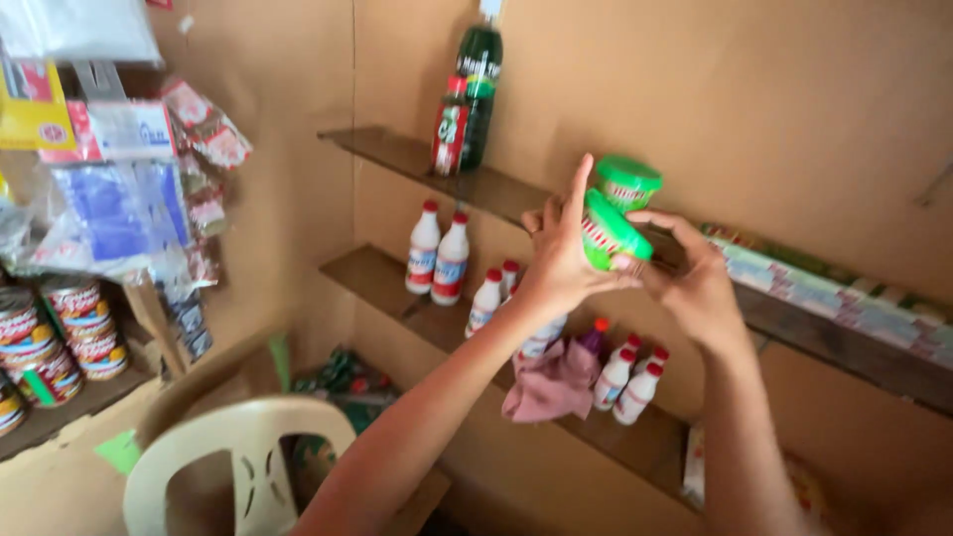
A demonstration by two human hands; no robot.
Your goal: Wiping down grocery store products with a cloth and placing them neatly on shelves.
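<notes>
Hands meet right of the frame's centre, in front of the upper shelf [417, 159]. The left hand [561, 253] comes up from the bottom middle of the frame, its grip closed around a small green tub [608, 230] with a red-and-white label band; the tub is tilted on its side, and one finger points straight up. The right hand [695, 283] rises from the lower right and touches the same tub with its fingertips from the right, so both hands hold it. A second green tub [628, 181] stands upright just behind and above the held one, on the upper shelf.

Further left on that shelf, near the top middle of the frame, stand a tall dark green bottle [479, 89] and a smaller red-labelled bottle [450, 127], just beside each other. To the right, a row of flat pale packets [834, 298] lies along the shelf.

On the lower shelf [357, 270], below the hands, stand white bottles with red caps [438, 258] in small groups, with a pink cloth [552, 382] draped among them.

At the left edge, stacked tins [84, 323] sit on a ledge, with hanging sachets [119, 189] above them. A cream plastic chair [238, 462] fills the lower left of the frame.
</notes>
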